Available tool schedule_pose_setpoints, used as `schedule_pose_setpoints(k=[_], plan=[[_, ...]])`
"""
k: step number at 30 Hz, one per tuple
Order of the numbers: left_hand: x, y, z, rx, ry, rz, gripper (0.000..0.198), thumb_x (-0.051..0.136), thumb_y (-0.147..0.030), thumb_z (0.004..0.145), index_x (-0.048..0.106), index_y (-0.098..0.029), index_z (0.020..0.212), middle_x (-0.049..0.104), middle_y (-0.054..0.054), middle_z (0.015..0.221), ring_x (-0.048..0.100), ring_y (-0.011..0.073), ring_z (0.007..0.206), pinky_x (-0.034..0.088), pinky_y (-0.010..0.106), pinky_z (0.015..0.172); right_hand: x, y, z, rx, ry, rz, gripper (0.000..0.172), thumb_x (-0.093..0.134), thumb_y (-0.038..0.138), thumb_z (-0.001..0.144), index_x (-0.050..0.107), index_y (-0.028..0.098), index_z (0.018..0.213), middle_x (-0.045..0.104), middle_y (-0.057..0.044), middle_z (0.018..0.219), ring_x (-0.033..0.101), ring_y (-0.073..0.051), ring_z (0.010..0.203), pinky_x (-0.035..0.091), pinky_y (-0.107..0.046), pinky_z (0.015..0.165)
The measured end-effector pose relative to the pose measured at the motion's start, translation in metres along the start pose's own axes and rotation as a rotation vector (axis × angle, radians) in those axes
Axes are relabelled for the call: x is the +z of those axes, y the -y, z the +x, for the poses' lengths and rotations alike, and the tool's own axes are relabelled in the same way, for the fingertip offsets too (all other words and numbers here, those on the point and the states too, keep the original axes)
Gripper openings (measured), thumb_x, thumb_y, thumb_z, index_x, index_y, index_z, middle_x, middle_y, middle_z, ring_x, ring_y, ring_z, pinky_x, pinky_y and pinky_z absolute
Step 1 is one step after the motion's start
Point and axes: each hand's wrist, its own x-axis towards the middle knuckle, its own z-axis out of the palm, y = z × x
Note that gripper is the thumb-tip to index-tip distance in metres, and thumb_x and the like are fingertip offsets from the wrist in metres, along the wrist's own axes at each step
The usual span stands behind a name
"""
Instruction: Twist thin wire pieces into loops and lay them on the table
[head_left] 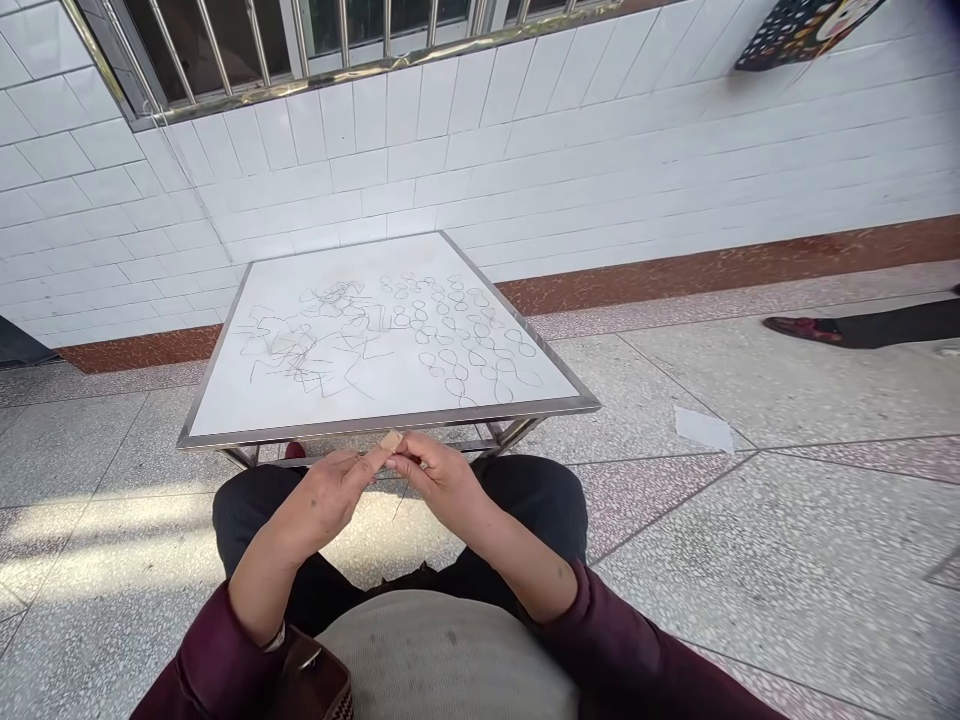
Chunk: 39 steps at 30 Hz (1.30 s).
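Note:
My left hand (pixel 322 497) and my right hand (pixel 442 480) meet just below the near edge of the table, and their fingertips pinch a small tan piece (pixel 391 440) of an unclear material. A thin dark strand (pixel 401 500) seems to hang below my fingers. The white table top (pixel 225 400) has a metal rim and lies just beyond my hands, without touching them. Dark zigzag lines (pixel 300 345) cover its left half, and rows of looped lines (pixel 457 340) cover its right half. My forearms rest above my dark trousers (pixel 540 500).
A loose white paper scrap (pixel 703 430) lies on the speckled terrazzo floor (pixel 787 560) to the right. Another person's foot in a dark red shoe (pixel 802 328) is at the right. White tiled wall (pixel 600 150) and a barred window (pixel 300 40) stand beyond the table.

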Motion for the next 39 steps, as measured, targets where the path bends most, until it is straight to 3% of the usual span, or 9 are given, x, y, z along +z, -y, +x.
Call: schedule_pose_setpoints(k=[5,11,15,22,31,35,39], plan=[[0.006,0.001,-0.001,0.022,-0.066,0.024,0.072,0.040,-0.006,0.096,0.007,-0.024,0.157,0.067,0.004,0.088,0.062,0.0172,0.080,0.056,0.033,0.077,0.000,-0.001,0.001,0.092,0.006,0.119,0.012,0.057,0.029,0.090,0.061,0.022,0.081,0.064,0.000,0.076,0.059,-0.016,0.072,0.045,-0.028,0.066],[0.007,0.001,-0.002,0.027,-0.048,0.047,0.073,0.037,-0.002,0.095,0.006,-0.023,0.157,0.070,0.006,0.097,0.064,0.0168,0.083,0.056,0.033,0.076,0.001,-0.001,0.001,0.130,-0.012,0.147,0.016,0.057,0.032,0.089,0.058,0.022,0.077,0.062,0.000,0.074,0.057,-0.015,0.069,0.045,-0.028,0.064],[0.011,0.003,-0.003,-0.008,-0.083,0.107,0.070,0.037,-0.005,0.096,0.009,-0.024,0.157,0.069,0.004,0.088,0.064,0.0162,0.078,0.057,0.031,0.071,0.000,0.001,0.001,0.158,0.026,0.218,0.012,0.059,0.032,0.089,0.060,0.023,0.081,0.063,0.000,0.076,0.059,-0.016,0.073,0.048,-0.030,0.069],[0.016,0.001,-0.005,-0.159,-0.193,0.037,0.065,0.039,-0.012,0.098,0.014,-0.028,0.156,0.074,0.004,0.102,0.068,0.0168,0.089,0.057,0.033,0.079,0.000,0.001,0.001,0.228,0.084,0.450,0.021,0.053,0.042,0.093,0.060,0.022,0.098,0.065,-0.002,0.082,0.064,-0.016,0.080,0.053,-0.034,0.078],[0.019,-0.006,-0.005,-0.301,-0.214,-0.066,0.061,0.042,-0.020,0.099,0.018,-0.026,0.155,0.068,-0.002,0.078,0.068,0.0148,0.072,0.055,0.027,0.069,0.001,0.000,0.000,0.269,0.094,0.454,0.025,0.056,0.041,0.092,0.057,0.020,0.105,0.069,-0.003,0.084,0.063,-0.015,0.077,0.051,-0.032,0.073],[0.020,-0.002,-0.006,-0.245,-0.275,0.040,0.060,0.041,-0.016,0.099,0.020,-0.027,0.154,0.073,0.001,0.088,0.071,0.0161,0.085,0.058,0.029,0.074,0.000,0.001,0.001,0.268,0.123,0.388,0.023,0.059,0.041,0.090,0.059,0.020,0.099,0.067,-0.002,0.079,0.062,-0.015,0.075,0.050,-0.031,0.070],[0.021,0.005,-0.008,-0.129,-0.303,0.192,0.065,0.042,-0.009,0.097,0.020,-0.027,0.155,0.074,0.006,0.107,0.071,0.0174,0.094,0.059,0.031,0.079,-0.001,0.002,0.002,0.270,0.173,0.392,0.028,0.054,0.047,0.093,0.060,0.020,0.092,0.066,0.000,0.080,0.054,-0.010,0.059,0.045,-0.024,0.055]])
